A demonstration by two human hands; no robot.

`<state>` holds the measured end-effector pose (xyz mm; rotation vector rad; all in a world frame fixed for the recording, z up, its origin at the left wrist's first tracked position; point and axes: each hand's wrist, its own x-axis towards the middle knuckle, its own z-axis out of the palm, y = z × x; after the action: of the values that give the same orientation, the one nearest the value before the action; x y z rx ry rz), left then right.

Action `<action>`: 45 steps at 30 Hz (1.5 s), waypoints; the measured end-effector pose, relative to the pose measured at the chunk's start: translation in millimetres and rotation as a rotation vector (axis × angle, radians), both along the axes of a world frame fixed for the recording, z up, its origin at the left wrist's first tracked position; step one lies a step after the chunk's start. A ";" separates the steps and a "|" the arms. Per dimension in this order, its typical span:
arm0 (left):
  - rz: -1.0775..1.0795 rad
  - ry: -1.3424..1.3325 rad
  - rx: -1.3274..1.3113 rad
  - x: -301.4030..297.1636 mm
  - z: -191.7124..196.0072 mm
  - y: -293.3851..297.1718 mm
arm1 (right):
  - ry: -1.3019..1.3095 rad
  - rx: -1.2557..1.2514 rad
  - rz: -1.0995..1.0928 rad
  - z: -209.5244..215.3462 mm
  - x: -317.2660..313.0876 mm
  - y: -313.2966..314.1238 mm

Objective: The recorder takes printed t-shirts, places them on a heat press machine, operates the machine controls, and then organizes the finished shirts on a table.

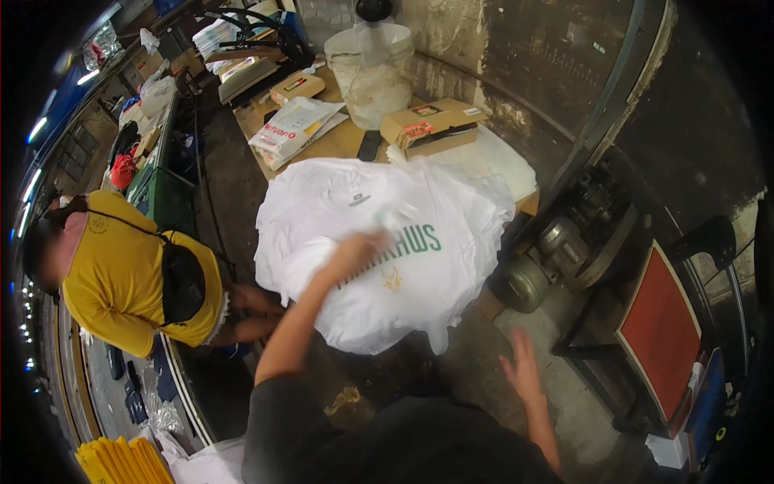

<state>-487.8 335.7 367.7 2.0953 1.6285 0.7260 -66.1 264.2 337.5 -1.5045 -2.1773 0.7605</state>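
The right hand (522,367) hangs spread and empty above the floor, while the left hand (357,252), blurred, presses on a white printed T-shirt (387,250) topping a stack on the counter (339,141); how far its fingers spread is unclear. Behind sits a cardboard box (433,126).

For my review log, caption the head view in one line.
Left hand rests on a printed white T-shirt atop a stack; right hand hangs free, open.
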 end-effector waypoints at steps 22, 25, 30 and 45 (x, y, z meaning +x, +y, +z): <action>-0.134 0.145 0.142 249.7 119.7 -82.6 | -0.204 0.889 -0.827 113.2 294.3 -116.3; -0.173 0.238 0.288 283.3 130.1 -68.8 | -0.118 0.917 -0.966 123.9 350.2 -148.3; -0.077 0.134 0.327 356.1 95.6 -56.6 | -0.295 0.601 -1.070 106.5 431.2 -213.8; 0.110 -0.410 0.570 495.5 41.7 -20.8 | -0.090 1.157 -1.539 103.4 505.5 -255.3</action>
<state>7.7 314.9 409.4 2.0132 1.4197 1.6935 439.4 9.0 440.9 -1.7484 -0.5557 -0.8979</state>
